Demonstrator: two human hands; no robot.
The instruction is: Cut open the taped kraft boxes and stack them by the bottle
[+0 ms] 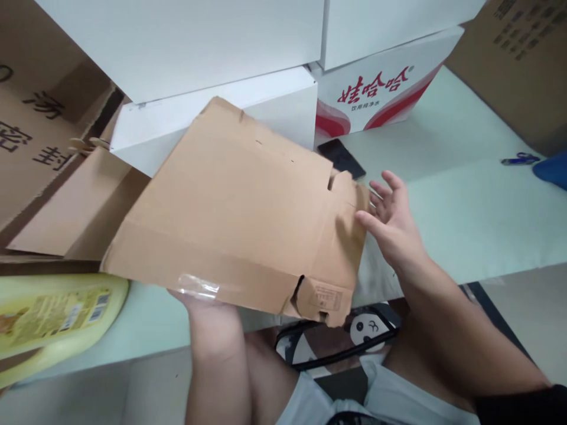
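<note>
Cardboard box (239, 218), half-folded, held tilted above pale surface (465, 200). Left hand (199, 298) gripping near edge from beneath; right hand (392, 221) open, fingers spread, touching right flap. Tape already on near edge; end flaps not yet tucked in.

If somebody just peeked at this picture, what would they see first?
First, the big flattened cardboard box in the middle, held from below by the left hand, with the open right hand at its right edge. Next, the white carton with red lettering at the back, with a dark phone lying in front of it. Then the yellow bottle lying at the bottom left.
</note>
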